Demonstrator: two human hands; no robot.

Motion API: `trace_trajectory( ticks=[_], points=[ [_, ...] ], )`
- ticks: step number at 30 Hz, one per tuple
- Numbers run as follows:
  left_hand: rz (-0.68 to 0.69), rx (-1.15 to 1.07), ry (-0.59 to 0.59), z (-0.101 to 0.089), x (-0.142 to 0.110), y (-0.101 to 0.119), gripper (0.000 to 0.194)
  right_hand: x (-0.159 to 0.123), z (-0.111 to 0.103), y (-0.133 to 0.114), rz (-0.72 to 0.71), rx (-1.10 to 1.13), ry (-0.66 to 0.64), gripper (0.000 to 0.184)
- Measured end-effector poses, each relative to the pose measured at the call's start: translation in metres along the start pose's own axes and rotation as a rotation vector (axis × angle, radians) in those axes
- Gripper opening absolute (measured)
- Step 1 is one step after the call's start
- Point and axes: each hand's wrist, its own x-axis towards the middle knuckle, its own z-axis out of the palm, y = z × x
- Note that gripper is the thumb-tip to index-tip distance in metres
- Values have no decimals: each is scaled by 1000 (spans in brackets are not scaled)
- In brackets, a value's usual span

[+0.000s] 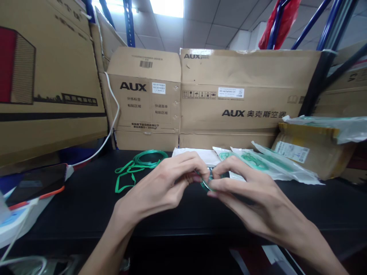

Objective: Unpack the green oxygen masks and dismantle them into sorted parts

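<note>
Above the black tabletop, my left hand [168, 181] and my right hand [252, 193] meet with bent fingers. Between them they pinch a small round shiny object [210, 176] with a green lower edge. My fingers cover much of it, so I cannot tell its exact kind. Left of my hands lies a green coil [150, 157], apart from them, with a loose flat green strap [125, 187] beside it. Clear plastic bags with green contents [255, 162] lie behind my right hand, and a white sheet or packet [197, 154] is behind my fingertips.
Flattened AUX cardboard [206, 109] stands along the back of the black table [172, 221]. A taped carton [304, 147] sits at the right with plastic bags on top. At left are a phone [37, 183], a white cable [116, 110] and a large printed box [51, 72].
</note>
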Motion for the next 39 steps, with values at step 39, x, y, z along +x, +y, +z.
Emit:
trace_trajectory(
  ticks=[39],
  points=[
    [166, -80, 203, 5, 7, 3, 17, -1, -9, 8, 238, 268, 98, 7]
  ],
)
